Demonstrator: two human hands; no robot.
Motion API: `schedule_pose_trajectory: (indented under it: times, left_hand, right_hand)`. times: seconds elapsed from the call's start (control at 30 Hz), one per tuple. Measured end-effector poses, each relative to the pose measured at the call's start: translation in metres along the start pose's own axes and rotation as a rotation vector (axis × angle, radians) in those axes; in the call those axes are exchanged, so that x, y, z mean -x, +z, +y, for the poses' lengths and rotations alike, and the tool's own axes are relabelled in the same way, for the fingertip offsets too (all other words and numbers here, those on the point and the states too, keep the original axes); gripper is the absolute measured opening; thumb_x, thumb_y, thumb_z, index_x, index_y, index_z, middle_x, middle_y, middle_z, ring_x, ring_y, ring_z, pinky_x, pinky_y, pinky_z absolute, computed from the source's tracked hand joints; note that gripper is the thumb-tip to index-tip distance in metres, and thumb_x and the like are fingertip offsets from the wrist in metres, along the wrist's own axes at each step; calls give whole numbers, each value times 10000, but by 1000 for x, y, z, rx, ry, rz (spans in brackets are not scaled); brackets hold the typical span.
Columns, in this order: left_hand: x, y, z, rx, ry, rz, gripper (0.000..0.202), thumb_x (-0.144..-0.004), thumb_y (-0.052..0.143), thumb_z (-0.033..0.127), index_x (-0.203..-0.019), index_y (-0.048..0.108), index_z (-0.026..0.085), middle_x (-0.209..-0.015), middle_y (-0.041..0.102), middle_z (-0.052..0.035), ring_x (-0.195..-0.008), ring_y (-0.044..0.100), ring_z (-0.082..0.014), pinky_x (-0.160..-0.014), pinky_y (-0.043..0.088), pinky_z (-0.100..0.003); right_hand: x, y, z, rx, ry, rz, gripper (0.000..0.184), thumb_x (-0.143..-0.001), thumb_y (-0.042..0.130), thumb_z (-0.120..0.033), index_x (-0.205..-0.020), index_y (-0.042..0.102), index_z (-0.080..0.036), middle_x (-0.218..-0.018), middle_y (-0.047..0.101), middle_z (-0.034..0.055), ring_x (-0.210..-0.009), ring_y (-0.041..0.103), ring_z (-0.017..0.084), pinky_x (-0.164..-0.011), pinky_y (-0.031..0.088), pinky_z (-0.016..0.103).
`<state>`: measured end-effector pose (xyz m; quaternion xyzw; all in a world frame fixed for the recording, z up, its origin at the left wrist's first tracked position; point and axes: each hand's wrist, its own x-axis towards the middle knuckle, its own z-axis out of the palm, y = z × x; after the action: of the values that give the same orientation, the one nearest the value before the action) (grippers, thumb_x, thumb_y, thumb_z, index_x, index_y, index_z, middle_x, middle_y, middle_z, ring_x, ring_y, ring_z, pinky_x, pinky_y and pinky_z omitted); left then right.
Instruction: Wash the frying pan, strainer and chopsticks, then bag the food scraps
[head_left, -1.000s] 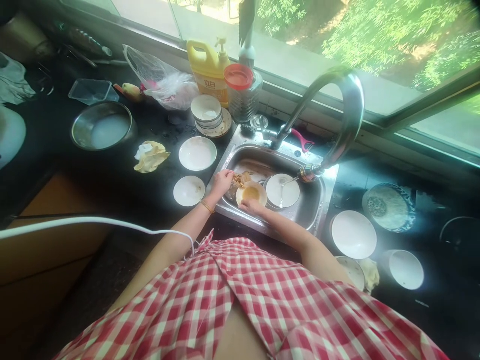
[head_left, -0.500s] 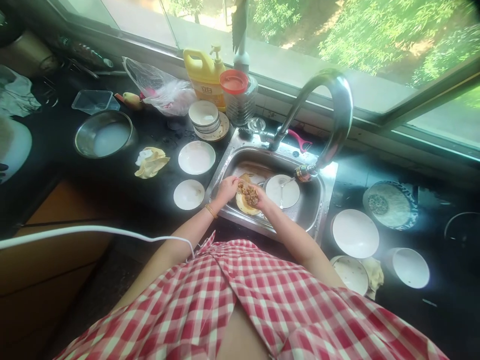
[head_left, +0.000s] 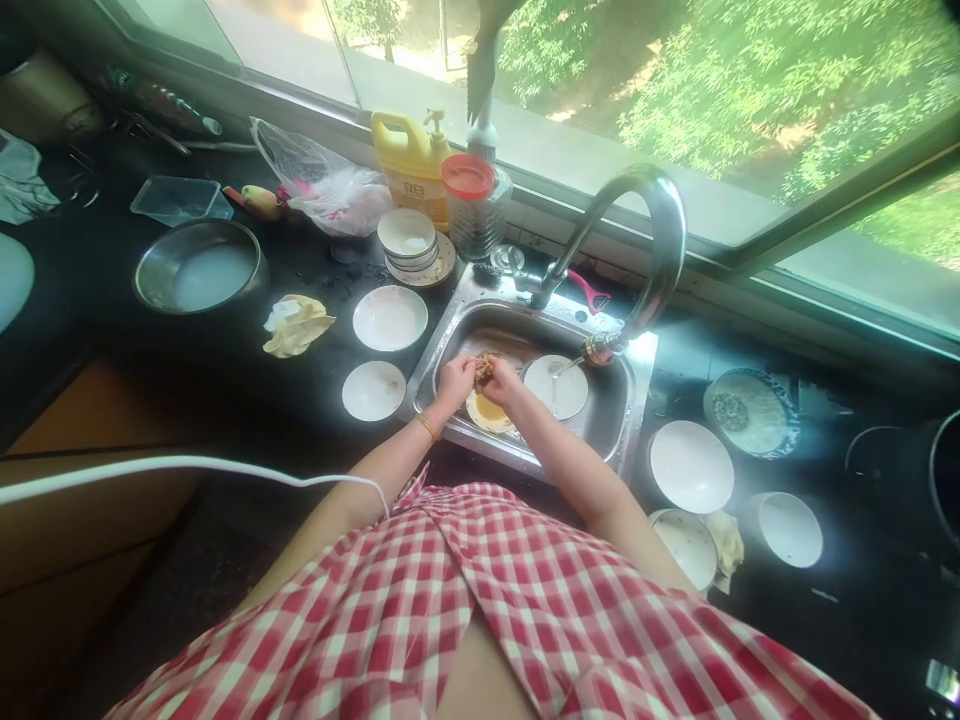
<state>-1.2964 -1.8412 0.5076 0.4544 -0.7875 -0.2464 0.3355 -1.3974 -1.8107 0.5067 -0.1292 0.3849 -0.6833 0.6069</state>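
Over the left half of the steel sink (head_left: 611, 425), my left hand (head_left: 456, 382) and my right hand (head_left: 502, 382) are close together. Between them is a brown, lumpy clump (head_left: 484, 372), its kind too small to make out. Fingers of both hands are closed on it. Just below sits a pale dish (head_left: 491, 412) with yellow-brown liquid in it, partly covered by my right hand. To the right in the sink lies a white plate (head_left: 566, 390) with a spoon (head_left: 556, 385) on it.
The curved faucet (head_left: 664, 240) arches over the sink's right side. Left of the sink are white dishes (head_left: 390, 318), a crumpled yellowish cloth (head_left: 296, 327) and a metal basin (head_left: 199, 268). White bowls (head_left: 691, 467) stand on the right. A white cable (head_left: 187, 463) crosses by my left arm.
My hands have come closer together, and the brown clump, spread across my right fingers before, is now bunched between both hands. The view has shifted slightly.
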Motion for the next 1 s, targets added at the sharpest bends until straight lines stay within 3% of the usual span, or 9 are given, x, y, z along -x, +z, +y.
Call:
schedule_pose_trajectory:
  times: [0.13,0.2,0.27,0.37,0.53,0.67,0.77,0.87,1.0]
  left_hand:
    - [3,-4,3,-9,18,16,229,-899,499,183,-932,722,149,-937,755,-93,-842,679,-194,-771,496,-276]
    - [4,-9,6,-35,66,15,233,-903,493,184,-932,721,150,-937,752,-92,-855,676,-196,-784,489,-277]
    - [5,-13,8,-51,102,7,237,-904,484,178,-928,719,154,-936,751,-85,-856,671,-189,-790,484,-274]
    - [6,-14,10,-36,66,-2,231,-900,488,175,-912,718,153,-920,751,-79,-827,664,-181,-766,481,-267]
    - [7,-10,8,36,19,-15,210,-868,508,157,-880,718,146,-902,750,-75,-820,660,-181,-756,482,-265]
    - [8,-15,5,120,45,-33,208,-864,509,185,-876,712,139,-889,743,-69,-814,657,-172,-751,484,-259]
    - [8,-20,1,166,43,-80,208,-866,518,232,-885,708,151,-868,735,-46,-796,653,-163,-730,484,-250]
    - [10,-27,-1,100,39,-109,222,-877,504,239,-897,709,155,-839,725,-39,-769,645,-159,-706,476,-247]
    - [16,-39,-1,-170,28,-121,235,-862,544,210,-1000,717,135,-866,726,-71,-781,642,-182,-734,469,-274]
  right_hand:
    - [16,-3,-12,4,133,-17,195,-934,403,-172,-766,501,-181,-632,587,11,-568,570,119,-589,526,243]
    - [22,-7,-17,29,94,-35,153,-853,462,-55,-769,518,-171,-674,612,12,-626,603,114,-654,544,243]
    - [25,-12,-17,82,24,-21,236,-736,483,62,-782,544,-162,-705,626,5,-658,613,104,-689,538,226]
    - [23,-22,-3,362,-151,43,279,-710,485,55,-821,604,-171,-714,621,-6,-667,599,117,-706,526,254]
    - [16,-39,24,1099,-596,60,172,-826,558,-166,-871,716,-217,-859,647,49,-864,601,212,-897,463,374]
    - [10,-54,31,1116,-845,174,239,-816,623,-281,-1032,666,-189,-1036,624,105,-987,575,238,-945,445,374]
    - [1,-59,31,973,-780,232,305,-804,618,-320,-1073,615,-176,-1042,638,90,-953,591,216,-892,474,350]
    - [-5,-55,25,965,-603,123,186,-844,524,-293,-928,640,-174,-860,668,32,-798,606,177,-790,480,300]
    - [3,-37,8,1088,-661,134,162,-818,510,-213,-811,666,-170,-825,695,30,-784,608,171,-787,458,283]
